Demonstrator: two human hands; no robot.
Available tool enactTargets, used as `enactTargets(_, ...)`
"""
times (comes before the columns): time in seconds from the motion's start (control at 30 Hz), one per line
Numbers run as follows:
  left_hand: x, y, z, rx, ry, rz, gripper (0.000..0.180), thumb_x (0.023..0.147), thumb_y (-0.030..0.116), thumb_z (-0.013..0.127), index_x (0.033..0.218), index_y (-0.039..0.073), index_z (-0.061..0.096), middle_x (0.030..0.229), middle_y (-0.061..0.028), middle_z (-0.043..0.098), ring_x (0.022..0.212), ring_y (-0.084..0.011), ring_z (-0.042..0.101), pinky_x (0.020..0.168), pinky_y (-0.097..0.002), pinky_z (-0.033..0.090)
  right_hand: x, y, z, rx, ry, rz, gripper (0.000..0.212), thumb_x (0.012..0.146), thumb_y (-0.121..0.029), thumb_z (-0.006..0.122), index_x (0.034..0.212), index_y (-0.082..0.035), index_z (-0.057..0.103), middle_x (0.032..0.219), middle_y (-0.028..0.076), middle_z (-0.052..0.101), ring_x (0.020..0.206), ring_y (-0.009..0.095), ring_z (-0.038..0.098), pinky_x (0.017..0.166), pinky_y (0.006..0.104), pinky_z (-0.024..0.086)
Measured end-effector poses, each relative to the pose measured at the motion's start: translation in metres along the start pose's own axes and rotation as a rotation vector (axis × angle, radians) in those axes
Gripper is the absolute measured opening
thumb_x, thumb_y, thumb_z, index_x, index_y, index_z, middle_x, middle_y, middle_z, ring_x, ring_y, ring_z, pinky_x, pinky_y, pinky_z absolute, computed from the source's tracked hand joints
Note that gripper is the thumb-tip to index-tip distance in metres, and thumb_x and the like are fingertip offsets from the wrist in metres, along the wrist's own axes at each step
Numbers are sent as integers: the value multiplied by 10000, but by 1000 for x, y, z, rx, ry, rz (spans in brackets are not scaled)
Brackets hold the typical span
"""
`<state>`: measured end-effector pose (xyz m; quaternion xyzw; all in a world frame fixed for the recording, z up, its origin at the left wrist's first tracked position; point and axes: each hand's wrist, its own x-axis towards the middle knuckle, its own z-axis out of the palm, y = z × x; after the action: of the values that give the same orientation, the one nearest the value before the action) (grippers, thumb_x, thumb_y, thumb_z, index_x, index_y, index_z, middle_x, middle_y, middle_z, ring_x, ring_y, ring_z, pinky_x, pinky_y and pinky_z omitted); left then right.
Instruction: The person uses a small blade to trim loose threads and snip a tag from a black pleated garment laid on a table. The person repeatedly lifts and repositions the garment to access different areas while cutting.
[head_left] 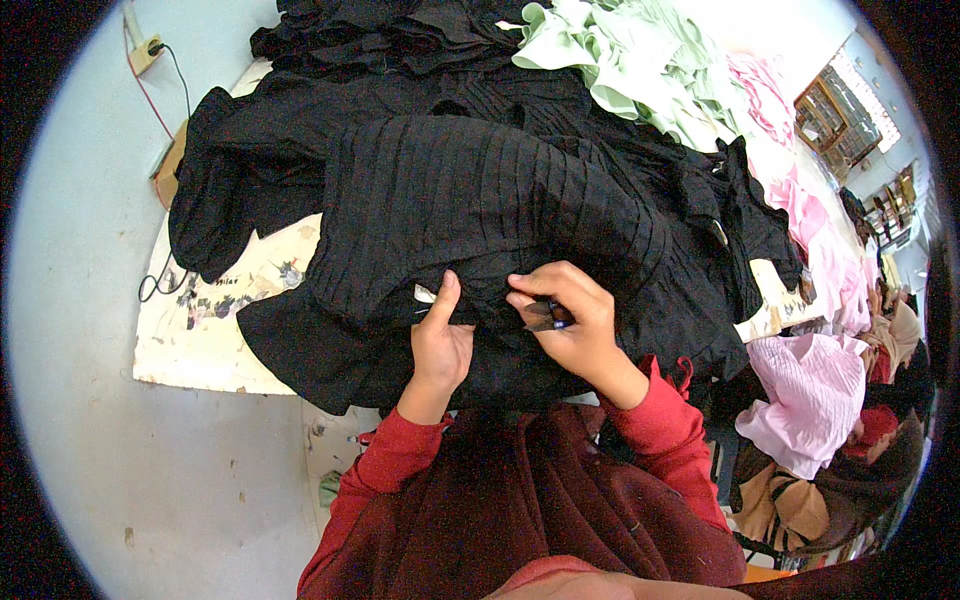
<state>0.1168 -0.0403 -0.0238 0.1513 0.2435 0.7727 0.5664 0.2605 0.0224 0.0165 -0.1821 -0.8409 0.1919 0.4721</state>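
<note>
1. My left hand (440, 345) presses flat on the black pleated fabric garment (470, 210) on the worktable, thumb raised beside a small white tag (424, 294).
2. My right hand (575, 320) curls its fingers, pinching small dark thread snips (547, 316) against the cloth.
3. Pale green garments (620, 60) lie piled beyond.

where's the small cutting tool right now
In the head view it's just right of centre, gripped in the right hand, its dark tip on the black pleated garment beside the left hand.
</note>
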Motion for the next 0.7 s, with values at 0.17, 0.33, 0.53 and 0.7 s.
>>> enactTargets(0.17, 0, -1, -1, 75, -15, 13, 371, 999, 274, 478, 1296, 53, 499, 1277, -92, 569, 1180, -248, 541, 1035, -444, 390, 21, -34, -35, -137, -90, 234, 389, 750, -178, 767, 1104, -91, 634, 896, 71, 655, 790, 230, 659, 651, 304, 522)
enactTargets(0.33, 0, -1, -4, 75, -30, 6, 369, 997, 270, 480, 1293, 51, 501, 1265, -89, 575, 1172, -242, 544, 1039, -437, 384, 22, -33, -35, -281, -95, 186, 244, 775, -216, 753, 976, -101, 677, 810, 68, 687, 674, 249, 672, 600, 313, 521)
enactTargets(0.53, 3, -3, -6, 74, -43, 34, 359, 995, 268, 484, 1282, 54, 513, 1239, -88, 592, 1148, -243, 560, 1020, -433, 402, 21, -22, -28, -362, -88, -10, 182, 770, -225, 750, 897, -116, 679, 757, 37, 688, 606, 221, 659, 537, 327, 495)
enactTargets(0.7, 4, -4, -8, 70, -41, 50, 345, 990, 254, 494, 1273, 59, 521, 1219, -85, 607, 1128, -245, 574, 1002, -432, 420, 21, -19, -26, -348, -83, -18, 166, 771, -216, 751, 880, -109, 688, 777, 36, 701, 613, 214, 668, 541, 318, 500)
